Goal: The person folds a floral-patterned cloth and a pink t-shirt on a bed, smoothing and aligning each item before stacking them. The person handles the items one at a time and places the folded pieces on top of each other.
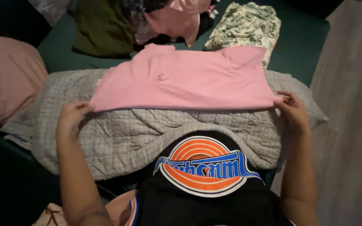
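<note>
Fingers first: the left hand (73, 114) is pinching the near left corner of the pink shirt (185, 79), fingertips curled shut on the fabric edge, and the right hand (292, 109) is doing the same at the near right corner, thumb and fingers closed on the hem there. Both hands are sitting level with one another, so neither is nearer; each is gripping its own end. The shirt is lying spread flat between them, its long axis running straight across from hand to hand, its body stretching away from the fingers toward the far side. It is resting on a grey quilted pillow (147, 138) with a fine check pattern, which is lying across the person's lap on a dark green bed (302, 37). Beyond the shirt, a folded leaf-print garment (248, 25) is lying to the far right, a loose heap of pink and dark clothes (172, 19) is sitting in the middle, an olive garment (101, 29) left of that, and a pink pillow (7, 79) is lying at the left edge.
</note>
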